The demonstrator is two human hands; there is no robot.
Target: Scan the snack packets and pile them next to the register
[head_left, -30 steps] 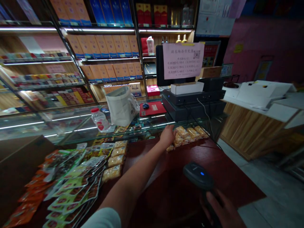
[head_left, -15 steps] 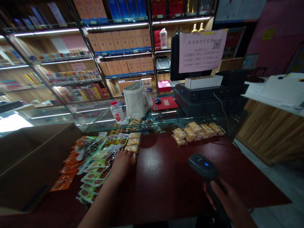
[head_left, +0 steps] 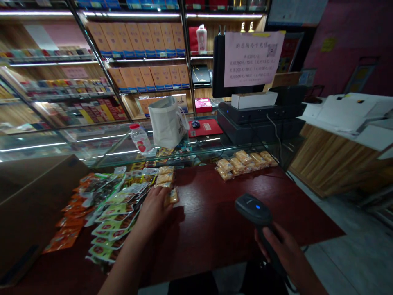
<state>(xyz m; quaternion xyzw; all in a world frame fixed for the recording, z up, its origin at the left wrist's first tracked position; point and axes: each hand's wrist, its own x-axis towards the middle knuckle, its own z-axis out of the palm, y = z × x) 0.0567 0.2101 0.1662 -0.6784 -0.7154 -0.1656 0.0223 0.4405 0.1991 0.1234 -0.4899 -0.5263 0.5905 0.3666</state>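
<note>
My left hand is closed on a small clear-wrapped yellow snack pack at the near end of a short row of like packs. Its fingertips are partly hidden behind the hand. Left of it lie overlapping green snack packets and orange packets. My right hand grips a black barcode scanner by its handle, with a blue light lit on top. The scanner is held above the dark red tabletop. Farther back is a second group of yellow snack packs.
An open cardboard box stands at the left. Behind the tabletop, a glass counter bears a bottle with a red cap, a white bag, and a red mat. A monitor with a pink notice stands at the back right.
My left hand has shifted the near snack pack slightly out of its row, toward the right. My right hand still holds the scanner. The camera view has turned a little.
</note>
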